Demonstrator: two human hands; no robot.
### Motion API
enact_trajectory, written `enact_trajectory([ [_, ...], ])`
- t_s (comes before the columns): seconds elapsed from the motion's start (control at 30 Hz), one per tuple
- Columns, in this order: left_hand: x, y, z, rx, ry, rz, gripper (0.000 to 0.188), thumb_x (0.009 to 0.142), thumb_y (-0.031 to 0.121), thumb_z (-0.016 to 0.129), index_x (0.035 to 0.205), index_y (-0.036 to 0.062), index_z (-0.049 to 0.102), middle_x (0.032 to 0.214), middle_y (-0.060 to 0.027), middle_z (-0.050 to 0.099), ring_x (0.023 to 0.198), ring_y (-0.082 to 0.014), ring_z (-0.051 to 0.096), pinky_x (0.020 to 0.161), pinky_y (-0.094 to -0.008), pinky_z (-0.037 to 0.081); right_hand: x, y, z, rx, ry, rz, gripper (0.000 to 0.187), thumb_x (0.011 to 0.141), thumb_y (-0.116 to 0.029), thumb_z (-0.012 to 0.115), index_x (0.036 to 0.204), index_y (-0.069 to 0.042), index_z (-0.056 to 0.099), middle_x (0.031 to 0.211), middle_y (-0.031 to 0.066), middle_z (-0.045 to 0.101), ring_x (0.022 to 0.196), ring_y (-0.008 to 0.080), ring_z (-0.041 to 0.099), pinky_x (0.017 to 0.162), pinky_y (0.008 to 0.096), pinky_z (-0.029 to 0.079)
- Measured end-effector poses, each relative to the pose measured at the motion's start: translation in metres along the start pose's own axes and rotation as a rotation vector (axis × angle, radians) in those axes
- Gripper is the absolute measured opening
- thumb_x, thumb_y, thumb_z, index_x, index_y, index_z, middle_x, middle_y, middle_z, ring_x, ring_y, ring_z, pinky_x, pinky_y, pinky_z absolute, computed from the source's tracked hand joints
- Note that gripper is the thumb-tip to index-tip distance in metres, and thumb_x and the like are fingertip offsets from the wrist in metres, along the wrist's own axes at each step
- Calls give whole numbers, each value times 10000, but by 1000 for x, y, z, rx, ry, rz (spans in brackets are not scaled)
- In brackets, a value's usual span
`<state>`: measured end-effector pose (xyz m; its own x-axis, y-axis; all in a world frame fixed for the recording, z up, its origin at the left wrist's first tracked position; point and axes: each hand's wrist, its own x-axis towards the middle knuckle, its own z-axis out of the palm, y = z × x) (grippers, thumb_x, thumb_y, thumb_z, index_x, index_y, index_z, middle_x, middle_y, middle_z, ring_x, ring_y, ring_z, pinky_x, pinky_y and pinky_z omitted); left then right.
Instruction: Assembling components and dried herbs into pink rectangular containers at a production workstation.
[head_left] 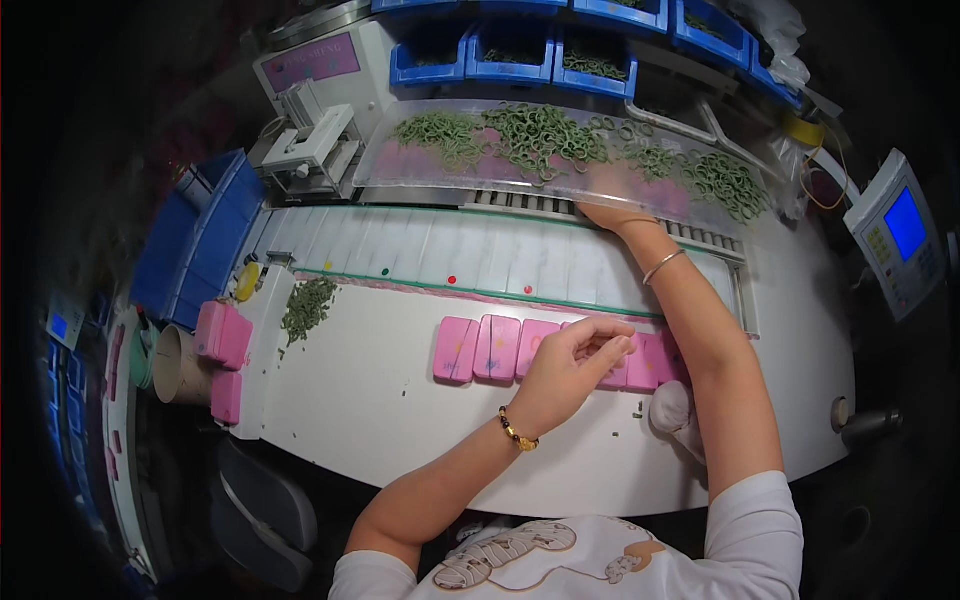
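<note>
My left hand [578, 368] hovers over a row of pink wax-like blocks [455, 350], its fingers curled in toward the thumb. Whether something small sits between those fingertips I cannot make out. My right hand [604, 212] reaches forward under the clear tray [400, 172], beside a rack of grey slots [700, 238]. Its fingers are mostly hidden below the tray, so what they touch does not show. Piles of green rings [545, 138] lie on that tray. A long panel of white strips [400, 245] with coloured dots runs between the rack and the pink blocks.
Small dark green pieces [308, 308] are heaped at the table's left. Blue bins [510, 58] line the back. A white machine [310, 150] stands back left, a display unit [900, 225] right. More pink blocks [224, 335] and a cardboard tube [180, 365] sit left.
</note>
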<state>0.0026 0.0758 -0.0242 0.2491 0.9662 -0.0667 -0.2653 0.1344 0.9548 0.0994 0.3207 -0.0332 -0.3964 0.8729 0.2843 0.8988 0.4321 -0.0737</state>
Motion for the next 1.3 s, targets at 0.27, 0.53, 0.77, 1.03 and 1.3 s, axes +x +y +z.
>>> enact_trajectory([
  [0.27,3,3,-4,-26,67,-30,290,981,191,564,1173,-23,604,1028,-105,678,877,-122,634,770,-262,532,8,-26,-6,212,-97,-63,398,907,-461,496,1233,-272,626,1254,117,617,1084,299,622,1119,612,179],
  [0.53,4,1,-9,-21,85,-46,297,987,205,554,1164,-27,608,1005,-110,681,857,-123,630,751,-261,539,-1,-12,-10,163,-155,-256,686,741,-564,663,1285,-155,576,1227,215,596,1124,403,558,970,436,431],
  [0.77,5,-3,-12,-24,114,-17,317,984,225,561,1161,-34,607,1004,-108,681,850,-117,625,752,-261,536,-24,-1,6,422,-177,-100,934,644,-475,806,1392,-42,451,1404,288,405,1304,407,382,1077,418,309],
  [1.03,6,-5,-9,-20,102,-22,318,984,227,560,1159,-33,609,1012,-106,679,842,-113,622,748,-256,535,-41,18,32,549,-69,-148,1045,699,-545,747,1446,34,300,1403,306,397,1333,430,357,1106,424,280],
  [1.3,6,-3,-9,-70,122,5,318,981,227,563,1183,-16,589,1021,-93,671,825,-95,620,725,-226,531,-43,11,10,634,-180,-124,926,682,-521,767,1348,30,433,1330,278,479,1237,409,450,1074,413,304],
])
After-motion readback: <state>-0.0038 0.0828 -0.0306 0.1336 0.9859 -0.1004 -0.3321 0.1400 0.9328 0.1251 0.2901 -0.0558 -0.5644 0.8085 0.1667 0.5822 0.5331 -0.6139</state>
